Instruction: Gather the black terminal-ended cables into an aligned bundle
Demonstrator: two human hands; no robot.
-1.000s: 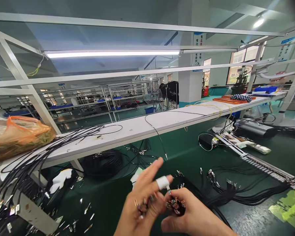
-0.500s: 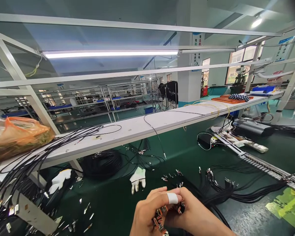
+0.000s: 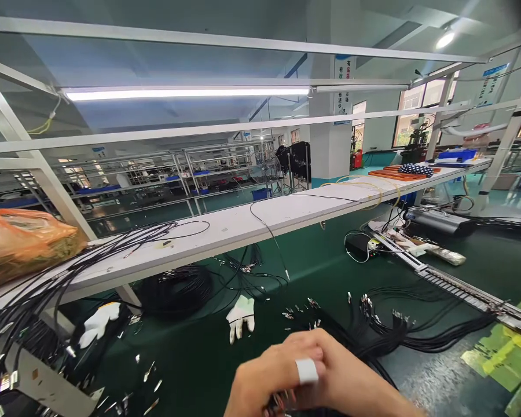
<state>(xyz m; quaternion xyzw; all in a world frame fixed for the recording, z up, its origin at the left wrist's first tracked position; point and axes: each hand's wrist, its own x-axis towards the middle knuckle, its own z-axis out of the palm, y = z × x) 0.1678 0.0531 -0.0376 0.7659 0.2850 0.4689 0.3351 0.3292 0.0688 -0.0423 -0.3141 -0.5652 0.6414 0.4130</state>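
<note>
At the bottom centre my left hand (image 3: 260, 376) is curled round a bunch of small connectors (image 3: 281, 401), with metal and orange-red parts showing below its fingers. A white band (image 3: 306, 370) wraps one finger. My right hand (image 3: 338, 365) is closed and pressed against the left one, fingers overlapping; what it grips is hidden. Just beyond them on the dark green table (image 3: 191, 370) lie loose metal-tipped cable ends (image 3: 312, 304). A white glove (image 3: 242, 318) rests farther left of the hands.
A white shelf (image 3: 226, 223) crosses above the table, with black cables (image 3: 125, 237) and an orange plastic bag (image 3: 30, 237) at left. A cable coil (image 3: 176, 289) sits beneath. On the right are bundled black cables (image 3: 434, 341), a metal rail (image 3: 455, 289) and yellow-green tape (image 3: 495, 353).
My hands have closed more tightly together, and less of the connector bunch shows between them. The whole view has shifted slightly, so the scene sits a little farther left.
</note>
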